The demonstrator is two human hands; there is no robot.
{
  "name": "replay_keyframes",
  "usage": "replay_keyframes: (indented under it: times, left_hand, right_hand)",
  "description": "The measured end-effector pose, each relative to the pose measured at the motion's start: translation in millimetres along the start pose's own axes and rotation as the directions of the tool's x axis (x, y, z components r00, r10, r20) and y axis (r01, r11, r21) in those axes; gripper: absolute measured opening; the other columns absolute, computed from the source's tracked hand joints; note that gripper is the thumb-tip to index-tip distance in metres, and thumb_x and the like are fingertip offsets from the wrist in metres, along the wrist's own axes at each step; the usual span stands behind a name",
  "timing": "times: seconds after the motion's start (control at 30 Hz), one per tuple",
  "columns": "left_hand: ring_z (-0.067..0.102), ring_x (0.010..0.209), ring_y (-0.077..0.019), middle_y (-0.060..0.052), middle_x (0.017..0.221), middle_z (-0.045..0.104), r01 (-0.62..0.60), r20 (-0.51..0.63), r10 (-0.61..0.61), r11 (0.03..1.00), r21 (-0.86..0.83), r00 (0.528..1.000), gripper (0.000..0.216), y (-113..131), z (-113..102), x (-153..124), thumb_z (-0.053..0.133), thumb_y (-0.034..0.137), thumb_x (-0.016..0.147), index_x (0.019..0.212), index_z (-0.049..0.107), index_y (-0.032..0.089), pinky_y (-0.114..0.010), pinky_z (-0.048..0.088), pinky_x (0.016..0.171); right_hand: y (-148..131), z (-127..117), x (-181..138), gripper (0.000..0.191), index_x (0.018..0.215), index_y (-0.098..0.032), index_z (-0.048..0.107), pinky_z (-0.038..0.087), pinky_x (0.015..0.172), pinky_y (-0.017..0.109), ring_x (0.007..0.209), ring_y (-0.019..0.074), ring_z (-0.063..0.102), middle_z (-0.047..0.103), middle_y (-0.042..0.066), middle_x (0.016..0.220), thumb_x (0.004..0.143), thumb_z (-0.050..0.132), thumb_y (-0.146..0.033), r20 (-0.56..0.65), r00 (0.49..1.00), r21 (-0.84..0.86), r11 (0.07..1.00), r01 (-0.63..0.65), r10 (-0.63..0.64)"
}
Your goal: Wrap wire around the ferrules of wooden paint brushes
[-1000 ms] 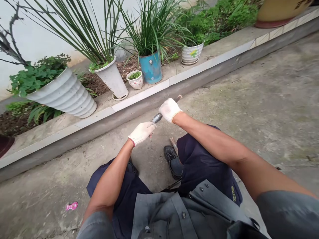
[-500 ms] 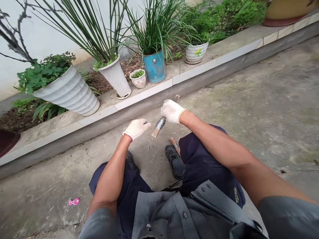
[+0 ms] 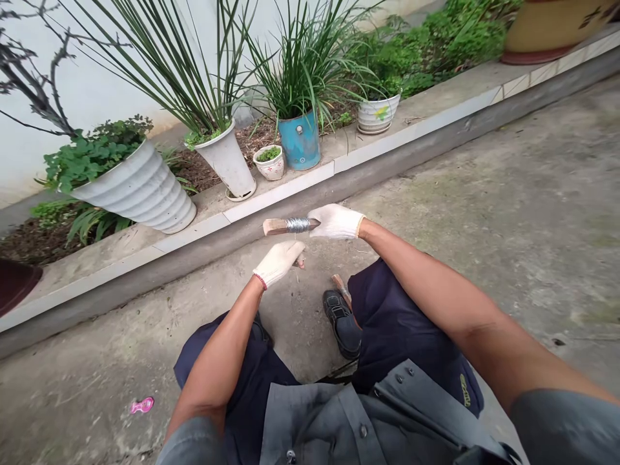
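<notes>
My right hand [image 3: 336,221], in a white knit glove, is closed round one end of a flat wooden stick [image 3: 275,227]. Silvery wire [image 3: 298,225] is wound thickly about the stick's middle, and the stick points left, nearly level. Just below it, my gloved left hand [image 3: 279,263] is closed in a pinch. A thin strand, hard to see, runs from the winding down to its fingers. Something small and reddish shows under those fingertips, too small to name. A second wooden stick [image 3: 339,283] lies on the ground beside my right shoe [image 3: 338,307].
Potted plants line a low tiled ledge ahead: a ribbed white pot [image 3: 140,187], a tall white pot [image 3: 227,158], a small pot [image 3: 270,165] and a blue pot [image 3: 300,145]. A pink object [image 3: 142,405] lies on the concrete at the left.
The wound stick has swung from slanting down-left to nearly level, pointing left. My left hand has shifted slightly right and down and is now below the stick.
</notes>
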State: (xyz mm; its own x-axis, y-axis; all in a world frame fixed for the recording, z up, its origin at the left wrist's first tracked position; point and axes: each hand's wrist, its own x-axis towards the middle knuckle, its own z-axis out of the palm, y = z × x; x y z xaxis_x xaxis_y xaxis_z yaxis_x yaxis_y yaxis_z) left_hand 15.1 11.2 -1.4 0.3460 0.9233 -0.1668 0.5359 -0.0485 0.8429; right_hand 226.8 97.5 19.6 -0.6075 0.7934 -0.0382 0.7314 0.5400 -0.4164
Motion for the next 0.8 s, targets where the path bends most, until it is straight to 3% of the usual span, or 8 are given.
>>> replay_keyframes:
  times: [0.17,0.23,0.33,0.43,0.53,0.67,0.8]
  left_hand:
    - [0.068,0.077,-0.0164,-0.002,0.074,0.070,0.026,0.060,-0.026,1.000,-0.003,0.998,0.036,-5.1,11.5,-1.9,0.045,0.042,0.096,0.106,0.069,0.017,-0.027,0.053,0.078]
    - [0.068,0.076,-0.0166,-0.002,0.074,0.070,0.050,0.102,-0.051,0.999,0.013,0.994,0.036,-2.1,14.5,-3.9,0.046,0.041,0.096,0.109,0.069,0.016,-0.027,0.052,0.075]
    - [0.066,0.069,-0.0168,0.000,0.070,0.067,0.071,0.120,-0.089,0.986,0.148,0.989,0.038,6.8,12.4,-6.0,0.045,0.042,0.097,0.109,0.070,0.017,-0.027,0.049,0.071]
    - [0.064,0.070,-0.0184,0.000,0.069,0.067,0.044,0.053,-0.070,0.918,0.394,0.996,0.038,13.2,2.3,-5.3,0.041,0.041,0.098,0.102,0.073,0.019,-0.027,0.046,0.071]
    - [0.064,0.078,-0.0201,-0.004,0.082,0.073,0.048,-0.048,-0.025,0.819,0.572,0.999,0.036,12.3,-10.7,-3.0,0.041,0.036,0.099,0.094,0.074,0.021,-0.028,0.043,0.074]
    - [0.064,0.077,-0.0200,-0.006,0.084,0.074,0.138,-0.165,-0.048,0.794,0.593,0.985,0.036,9.4,-25.6,-3.2,0.043,0.036,0.098,0.093,0.074,0.021,-0.028,0.042,0.074]
    - [0.064,0.073,-0.0196,-0.004,0.072,0.071,0.202,-0.203,-0.103,0.804,0.560,0.974,0.035,12.5,-35.3,-5.6,0.047,0.040,0.096,0.096,0.076,0.020,-0.028,0.042,0.074]
  right_hand:
    - [10.8,4.0,7.5,0.028,0.107,-0.023,0.070,0.035,0.065,0.028,0.080,0.0205,0.064,0.074,0.008,0.095,0.091,0.054,-0.039,-0.176,0.959,-0.129,0.960,-0.247,0.222]
    - [13.8,3.1,8.2,0.027,0.112,-0.023,0.069,0.038,0.069,0.030,0.085,0.0232,0.066,0.074,0.011,0.098,0.093,0.051,-0.030,-0.235,0.944,-0.219,0.933,-0.284,0.232]
    - [13.1,6.3,8.7,0.027,0.103,-0.015,0.074,0.041,0.079,0.037,0.091,0.0287,0.067,0.074,0.018,0.096,0.090,0.050,-0.018,-0.246,0.949,-0.400,0.871,-0.285,0.197]
    - [6.1,18.9,9.2,0.025,0.090,-0.009,0.077,0.036,0.095,0.051,0.092,0.0326,0.066,0.074,0.022,0.090,0.085,0.053,-0.014,-0.145,0.979,-0.600,0.775,-0.200,0.140]
    - [-2.6,31.7,9.2,0.023,0.087,-0.009,0.077,0.026,0.105,0.056,0.089,0.0300,0.064,0.075,0.019,0.087,0.083,0.055,-0.014,-0.018,1.000,-0.703,0.711,-0.003,-0.014]
    - [-9.1,29.6,8.3,0.021,0.085,-0.009,0.075,0.025,0.105,0.051,0.083,0.0246,0.061,0.075,0.017,0.086,0.082,0.054,-0.011,0.030,0.976,-0.682,0.710,0.177,-0.215]
    - [-8.4,12.8,6.4,0.020,0.083,-0.011,0.075,0.023,0.106,0.049,0.084,0.0248,0.062,0.073,0.016,0.083,0.081,0.054,-0.009,-0.031,0.957,-0.654,0.730,0.199,-0.288]
